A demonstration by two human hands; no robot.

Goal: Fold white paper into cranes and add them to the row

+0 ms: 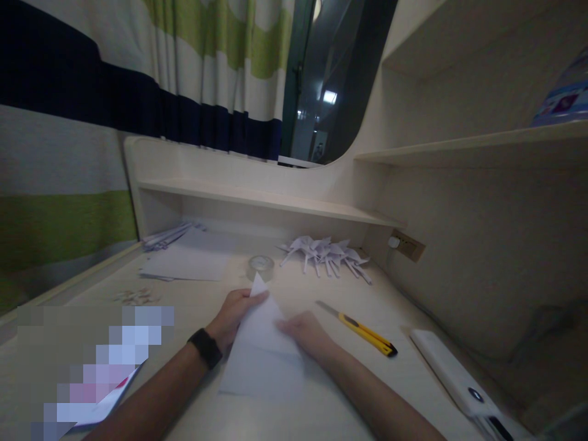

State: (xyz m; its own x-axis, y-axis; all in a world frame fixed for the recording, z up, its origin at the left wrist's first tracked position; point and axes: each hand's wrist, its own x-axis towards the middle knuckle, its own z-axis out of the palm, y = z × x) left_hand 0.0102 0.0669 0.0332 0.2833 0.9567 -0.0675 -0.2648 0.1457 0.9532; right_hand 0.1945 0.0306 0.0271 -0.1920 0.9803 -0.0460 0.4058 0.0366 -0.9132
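Dim alcove, pale wooden bench (413, 306) built in under a low shelf (257, 199); striped curtain (138, 79) in white, green and navy behind.

Centre of bench: white sheet of paper (261, 355), partly folded, its pointed flap raised toward the back wall. Lower part lies flat on the bench.

Left hand (232, 315), black watch (206, 347) on the wrist, pinches the left edge of the raised flap, thumb on top, fingers behind the sheet. Right hand (305, 334) lies palm down with fingers pressed flat on the sheet's right side, pinning it. Neither hand spread wide.

Around:
- yellow and black utility knife (362, 331), blade out, just right of the right hand, apart from the sheet.
- roll of clear tape (260, 267) just beyond the flap's tip.
- cluster of folded white paper figures (328, 252) near the back right.
- stack of plain white sheets (188, 260) back left; small pale scraps (135, 297) near it.
- white flat device (459, 376) at the right edge.
- wall socket (407, 245) on the side panel.

Judgement on the fold in hand: line up the flap's edge with the edge beneath before flattening; keep the right hand's pressure on the sheet so it cannot slide; run the crease outward from the middle. Low light makes the edges hard to read, so go slowly. Exposed blade is close to the right forearm's path.
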